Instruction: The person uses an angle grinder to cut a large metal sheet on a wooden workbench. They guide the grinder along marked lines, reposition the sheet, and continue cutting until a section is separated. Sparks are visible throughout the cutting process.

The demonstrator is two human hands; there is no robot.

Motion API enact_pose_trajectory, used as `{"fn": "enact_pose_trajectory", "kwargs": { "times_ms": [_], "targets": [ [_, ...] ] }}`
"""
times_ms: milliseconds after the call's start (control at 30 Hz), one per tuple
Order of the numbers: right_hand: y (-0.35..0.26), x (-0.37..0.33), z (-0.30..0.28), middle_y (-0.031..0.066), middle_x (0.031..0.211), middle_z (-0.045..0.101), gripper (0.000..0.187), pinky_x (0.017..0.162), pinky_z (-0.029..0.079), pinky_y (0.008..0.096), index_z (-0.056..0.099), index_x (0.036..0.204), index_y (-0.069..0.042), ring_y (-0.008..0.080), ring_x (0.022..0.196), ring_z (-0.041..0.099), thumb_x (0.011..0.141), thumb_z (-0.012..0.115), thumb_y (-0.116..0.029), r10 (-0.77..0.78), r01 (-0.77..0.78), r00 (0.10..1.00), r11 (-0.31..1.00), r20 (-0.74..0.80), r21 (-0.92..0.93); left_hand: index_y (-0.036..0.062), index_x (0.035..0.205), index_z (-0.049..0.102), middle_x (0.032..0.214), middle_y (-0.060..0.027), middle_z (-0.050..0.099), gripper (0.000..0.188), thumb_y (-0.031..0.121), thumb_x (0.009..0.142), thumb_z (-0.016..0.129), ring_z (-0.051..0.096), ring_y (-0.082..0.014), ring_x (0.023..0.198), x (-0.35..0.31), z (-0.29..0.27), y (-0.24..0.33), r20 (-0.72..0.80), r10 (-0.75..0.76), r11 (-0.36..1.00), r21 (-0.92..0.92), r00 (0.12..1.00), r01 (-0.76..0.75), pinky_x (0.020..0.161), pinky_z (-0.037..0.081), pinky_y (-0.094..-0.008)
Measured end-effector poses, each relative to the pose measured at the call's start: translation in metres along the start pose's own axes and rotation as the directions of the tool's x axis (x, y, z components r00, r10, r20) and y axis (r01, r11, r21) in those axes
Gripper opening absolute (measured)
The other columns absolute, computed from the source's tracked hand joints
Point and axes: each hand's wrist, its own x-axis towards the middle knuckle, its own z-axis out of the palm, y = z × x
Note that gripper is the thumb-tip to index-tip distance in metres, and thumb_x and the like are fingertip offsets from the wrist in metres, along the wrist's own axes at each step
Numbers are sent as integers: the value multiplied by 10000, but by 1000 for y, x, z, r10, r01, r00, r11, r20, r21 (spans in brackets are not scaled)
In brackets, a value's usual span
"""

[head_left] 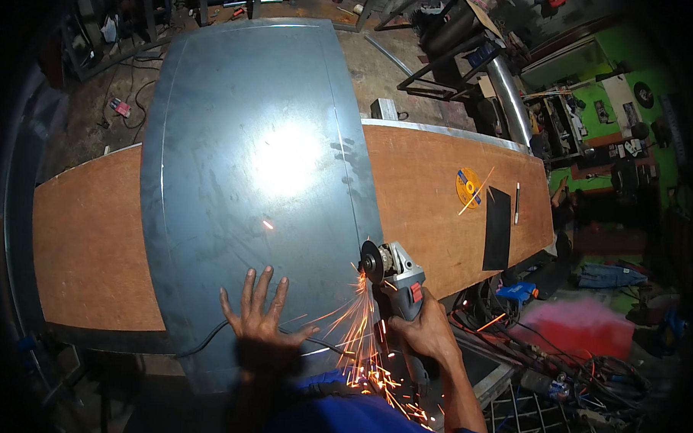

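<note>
A large grey metal sheet (232, 212) lies across the bench, with thin lines along its left and right sides. My right hand (431, 330) is wrapped round an angle grinder (405, 283). The grinder's dark disc (372, 262) stands on edge at the sheet's right edge. Orange sparks (366, 324) spray from it down toward my blue shirt. My left hand (259, 313) rests with fingers spread on the near part of the sheet, left of the sparks. A black cable (205, 344) passes behind that hand.
The brown wooden bench top (432, 162) extends on both sides of the sheet. To the right lie a yellow disc (467, 188), a dark flat strip (497, 229) and a white marker (517, 203). Tangled cables (608, 374) and a metal grid (526, 421) are at the lower right.
</note>
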Motion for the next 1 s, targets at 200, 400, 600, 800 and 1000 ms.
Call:
{"fn": "enact_pose_trajectory", "kwargs": {
  "times_ms": [200,400,600,800,1000],
  "targets": [
    [10,-11,1,333,1102,737,688,941,573,487,586,1276,99,435,1030,751,733,829,-246,22,-24,999,999,48,37,125,1393,692,1592,-111,546,1064,509,459,1028,417,-337,1541,1,0,0,9,-3,1000,-16,1000,3,1265,133,-736],
    [23,-21,4,329,1037,746,671,939,570,495,576,1278,89,457,1031,752,745,815,-240,40,-46,996,996,74,74,105,1369,709,1579,-119,559,1055,487,441,1036,424,-345,1534,1,1,2,-13,9,1000,-8,1000,-9,1265,132,-739],
    [34,-35,7,324,1105,743,629,948,565,492,595,1263,73,460,1077,731,750,822,-211,32,-39,996,995,79,95,137,1372,712,1585,-88,560,1037,507,451,1014,398,-307,1552,2,-1,3,2,-18,999,-49,1000,19,1274,79,-734],
    [43,-47,10,346,1080,740,636,920,573,504,585,1253,84,502,1062,730,760,819,-243,70,-77,994,993,82,86,143,1392,699,1595,-86,549,1073,505,432,1014,382,-303,1561,2,-2,5,1,-25,999,-39,1000,25,1276,75,-731],
    [57,-59,14,270,1055,755,591,907,577,468,603,1239,48,408,997,749,758,831,-208,70,-72,995,997,67,31,135,1403,692,1603,-95,539,1071,510,453,1016,381,-320,1560,1,0,3,-5,-12,1000,-27,1000,12,1269,81,-735]
  ]
}}
